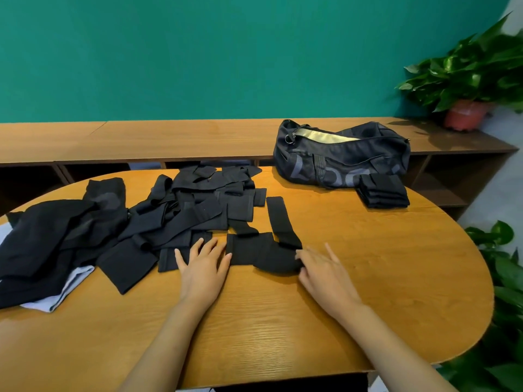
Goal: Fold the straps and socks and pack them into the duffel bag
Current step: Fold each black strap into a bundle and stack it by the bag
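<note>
Bottom centre: the left hand [202, 267] lies flat, fingers spread, at the left edge of a flat black elastic strap [263, 254], likely steadying it for a fold. The right hand [325, 274] meets the strap's right end, fingers mostly straight; blur hides whether it pinches. Upper right sits the dark, unzipped fabric duffel bag [339, 162], with a folded black stack [382, 193] just beside it, probably staged for packing. The bag's big grey lettering is unreadable.
</note>
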The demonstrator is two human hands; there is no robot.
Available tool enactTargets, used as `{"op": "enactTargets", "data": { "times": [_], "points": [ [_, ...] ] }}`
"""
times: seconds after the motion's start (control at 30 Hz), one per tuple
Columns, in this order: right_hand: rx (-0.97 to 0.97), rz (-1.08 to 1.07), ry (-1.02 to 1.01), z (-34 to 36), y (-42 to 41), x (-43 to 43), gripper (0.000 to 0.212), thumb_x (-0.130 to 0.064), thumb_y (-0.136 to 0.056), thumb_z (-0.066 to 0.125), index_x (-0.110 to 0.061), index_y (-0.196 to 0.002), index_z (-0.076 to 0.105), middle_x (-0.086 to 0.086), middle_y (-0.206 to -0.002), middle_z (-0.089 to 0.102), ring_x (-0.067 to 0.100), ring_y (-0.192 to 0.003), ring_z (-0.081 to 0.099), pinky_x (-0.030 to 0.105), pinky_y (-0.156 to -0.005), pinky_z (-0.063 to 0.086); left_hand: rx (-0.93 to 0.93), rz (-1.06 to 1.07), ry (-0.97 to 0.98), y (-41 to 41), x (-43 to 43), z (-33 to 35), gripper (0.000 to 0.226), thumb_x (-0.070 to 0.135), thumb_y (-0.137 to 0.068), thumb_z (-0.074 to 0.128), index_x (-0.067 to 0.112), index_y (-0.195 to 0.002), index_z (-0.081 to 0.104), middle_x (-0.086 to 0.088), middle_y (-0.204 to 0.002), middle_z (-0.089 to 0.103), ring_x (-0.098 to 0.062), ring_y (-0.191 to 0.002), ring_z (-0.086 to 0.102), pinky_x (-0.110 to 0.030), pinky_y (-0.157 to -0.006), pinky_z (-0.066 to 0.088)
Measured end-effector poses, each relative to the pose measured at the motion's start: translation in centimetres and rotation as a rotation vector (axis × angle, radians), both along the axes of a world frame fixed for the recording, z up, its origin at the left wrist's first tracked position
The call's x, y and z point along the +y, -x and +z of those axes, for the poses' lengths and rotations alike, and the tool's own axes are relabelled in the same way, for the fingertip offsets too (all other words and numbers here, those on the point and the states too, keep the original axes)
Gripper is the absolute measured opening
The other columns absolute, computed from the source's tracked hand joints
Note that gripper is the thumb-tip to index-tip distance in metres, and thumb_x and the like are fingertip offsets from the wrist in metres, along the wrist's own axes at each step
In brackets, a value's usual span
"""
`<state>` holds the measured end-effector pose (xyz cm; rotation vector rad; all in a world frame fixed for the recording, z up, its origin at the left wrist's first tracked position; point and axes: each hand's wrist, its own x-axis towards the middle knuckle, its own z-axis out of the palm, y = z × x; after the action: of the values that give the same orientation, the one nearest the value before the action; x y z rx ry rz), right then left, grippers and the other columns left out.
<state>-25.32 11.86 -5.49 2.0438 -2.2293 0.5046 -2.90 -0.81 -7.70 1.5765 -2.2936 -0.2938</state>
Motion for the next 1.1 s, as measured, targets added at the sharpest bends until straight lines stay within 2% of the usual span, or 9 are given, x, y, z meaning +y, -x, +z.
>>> {"op": "enactTargets", "data": {
  "times": [0.2, 0.33, 0.43, 0.53, 0.67, 0.77, 0.93, 1.0, 1.1],
  "points": [
    [-0.081, -0.142, -0.103, -0.3, 3.5, 1.5, 0.039, -0.004, -0.095, 0.046, -0.026, -0.126, 0.055, -0.008, -0.147, 0.046, 0.008, -0.145, 0.025, 0.039, -0.122, -0.001, 0.078, -0.145, 0.162, 0.5, 1.1, 0.3, 0.04, 0.029, -0.101, 0.045, 0.03, -0.141, 0.048, 0.013, -0.15, 0.041, -0.01, -0.144, 0.025, -0.051, -0.118, -0.011],
    [-0.185, -0.149, -0.03, -0.2, 4.0, 1.8, 0.046, 0.007, -0.091, 0.044, -0.028, -0.113, 0.066, -0.011, -0.14, 0.054, 0.006, -0.142, 0.031, 0.034, -0.121, -0.002, 0.103, -0.326, 0.131, 1.9, 2.2, 0.5, 0.056, 0.055, -0.097, 0.018, 0.035, -0.142, 0.045, 0.021, -0.145, 0.043, -0.001, -0.143, 0.022, -0.044, -0.114, -0.024],
    [-0.202, -0.141, -0.018, -0.2, 3.7, 2.1, 0.039, -0.002, -0.096, 0.044, -0.029, -0.111, 0.069, -0.013, -0.134, 0.058, 0.004, -0.138, 0.037, 0.034, -0.122, -0.001, 0.06, -0.241, 0.216, 2.2, 2.1, 0.4, 0.06, 0.053, -0.095, 0.016, 0.03, -0.12, 0.065, 0.017, -0.113, 0.065, -0.01, -0.124, 0.05, -0.05, -0.116, -0.017],
    [-0.251, -0.161, -0.014, -0.2, 3.6, 2.7, 0.032, -0.014, -0.1, 0.045, -0.031, -0.112, 0.07, -0.015, -0.129, 0.061, 0.002, -0.133, 0.042, 0.033, -0.121, -0.002, 0.079, -0.166, 0.275, 2.2, 2.2, 0.9, 0.042, 0.05, -0.096, 0.038, 0.026, -0.109, 0.071, 0.016, -0.091, 0.064, -0.013, -0.109, 0.055, -0.053, -0.118, -0.002],
    [-0.338, -0.107, -0.038, -0.4, 3.8, 3.4, 0.03, -0.019, -0.101, 0.048, -0.036, -0.117, 0.066, -0.02, -0.129, 0.059, -0.002, -0.132, 0.038, 0.032, -0.12, -0.001, 0.206, -0.382, 0.149, 4.2, 4.3, 2.3, 0.04, 0.057, -0.086, 0.051, 0.035, -0.115, 0.066, 0.022, -0.111, 0.061, -0.003, -0.118, 0.045, -0.044, -0.118, -0.007],
    [-0.348, -0.099, -0.023, -0.7, 3.8, 3.7, 0.027, -0.024, -0.1, 0.051, -0.037, -0.118, 0.065, -0.02, -0.127, 0.06, -0.002, -0.131, 0.04, 0.038, -0.121, 0.004, 0.058, -0.533, -0.02, 6.7, 6.2, 2.7, 0.055, 0.07, -0.079, 0.052, 0.042, -0.127, 0.054, 0.025, -0.13, 0.051, 0.002, -0.13, 0.033, -0.048, -0.117, -0.015],
    [-0.374, -0.122, 0.037, -1.6, 4.0, 4.4, 0.021, -0.045, -0.095, 0.055, -0.041, -0.112, 0.067, -0.026, -0.122, 0.059, -0.002, -0.129, 0.042, 0.046, -0.121, 0.006, 0.043, -0.489, 0.018, 8.0, 7.0, 1.0, 0.044, 0.063, -0.084, 0.056, 0.041, -0.122, 0.058, 0.023, -0.135, 0.05, 0.003, -0.132, 0.031, -0.048, -0.116, -0.016],
    [-0.413, -0.113, 0.057, -2.1, 4.1, 4.5, 0.037, -0.067, -0.086, 0.048, -0.045, -0.11, 0.065, -0.033, -0.122, 0.054, -0.006, -0.13, 0.038, 0.047, -0.121, 0.004, 0.084, -0.48, 0.061, 8.0, 7.2, 0.4, 0.04, 0.062, -0.086, 0.05, 0.039, -0.117, 0.063, 0.022, -0.133, 0.053, 0.002, -0.132, 0.033, -0.046, -0.117, -0.014],
    [-0.361, -0.085, 0.058, -2.5, 4.2, 4.4, 0.059, -0.083, -0.074, 0.038, -0.046, -0.111, 0.064, -0.036, -0.123, 0.049, -0.009, -0.13, 0.031, 0.049, -0.12, 0.001, 0.158, -0.468, 0.115, 8.1, 7.4, -0.2, 0.042, 0.06, -0.09, 0.041, 0.035, -0.109, 0.07, 0.019, -0.127, 0.061, -0.001, -0.13, 0.04, -0.046, -0.119, -0.006]
  ]
}}
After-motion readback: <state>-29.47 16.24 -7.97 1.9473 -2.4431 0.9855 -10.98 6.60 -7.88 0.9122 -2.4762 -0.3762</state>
